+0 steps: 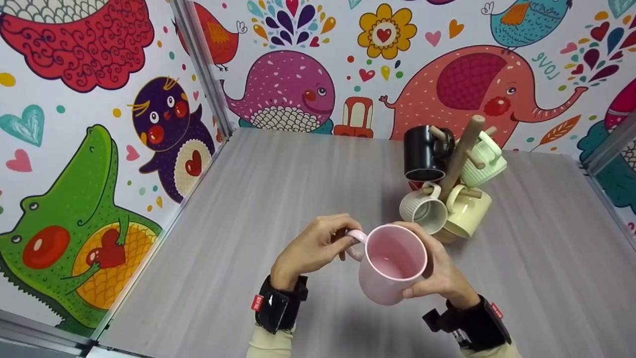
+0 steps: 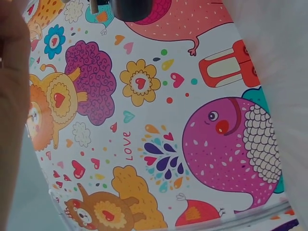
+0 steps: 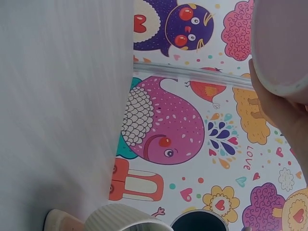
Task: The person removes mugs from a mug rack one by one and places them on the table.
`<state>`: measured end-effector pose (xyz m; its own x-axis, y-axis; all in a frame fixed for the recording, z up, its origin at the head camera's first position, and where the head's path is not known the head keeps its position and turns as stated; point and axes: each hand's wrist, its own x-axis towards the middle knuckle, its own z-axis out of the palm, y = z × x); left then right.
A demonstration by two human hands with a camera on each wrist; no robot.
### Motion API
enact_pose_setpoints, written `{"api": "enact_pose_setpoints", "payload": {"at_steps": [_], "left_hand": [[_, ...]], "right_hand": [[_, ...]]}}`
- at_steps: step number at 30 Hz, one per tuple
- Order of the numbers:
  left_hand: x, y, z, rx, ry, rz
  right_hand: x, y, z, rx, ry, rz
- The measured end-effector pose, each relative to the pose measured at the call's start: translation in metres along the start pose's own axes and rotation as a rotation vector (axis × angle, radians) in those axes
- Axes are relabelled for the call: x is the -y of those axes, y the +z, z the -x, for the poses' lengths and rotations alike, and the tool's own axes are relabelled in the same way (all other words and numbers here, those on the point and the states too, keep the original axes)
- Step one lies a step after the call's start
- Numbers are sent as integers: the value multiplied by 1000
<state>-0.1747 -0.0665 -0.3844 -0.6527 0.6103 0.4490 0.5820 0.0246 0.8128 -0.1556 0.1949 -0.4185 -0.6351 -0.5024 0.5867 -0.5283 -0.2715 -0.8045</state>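
Note:
Tilted with its opening toward the head camera, a pink mug (image 1: 375, 283) is held above the table between both hands. My left hand (image 1: 315, 246) pinches the mug's handle with thumb and fingers. Around the right side of the mug's body curls my right hand (image 1: 442, 268), thumb at the front. The right wrist view shows the mug's base (image 3: 281, 48) and part of the right hand (image 3: 281, 108). Only a blurred edge of the left hand (image 2: 12, 82) appears in the left wrist view; its grip is hidden there.
Beyond the right hand stands a wooden mug tree (image 1: 459, 154). On it hang a black mug (image 1: 422, 156), a mint green mug (image 1: 479, 166), a ribbed off-white mug (image 1: 410, 206) and a pale yellow mug (image 1: 469, 216). Patterned walls (image 1: 343, 30) border the grey table (image 1: 223, 248).

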Motion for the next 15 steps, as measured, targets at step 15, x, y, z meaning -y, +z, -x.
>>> {"api": "enact_pose_setpoints", "payload": {"at_steps": [15], "left_hand": [[1, 0, 2, 102, -91, 126]], "right_hand": [[-1, -7, 2, 74, 25, -79]]}}
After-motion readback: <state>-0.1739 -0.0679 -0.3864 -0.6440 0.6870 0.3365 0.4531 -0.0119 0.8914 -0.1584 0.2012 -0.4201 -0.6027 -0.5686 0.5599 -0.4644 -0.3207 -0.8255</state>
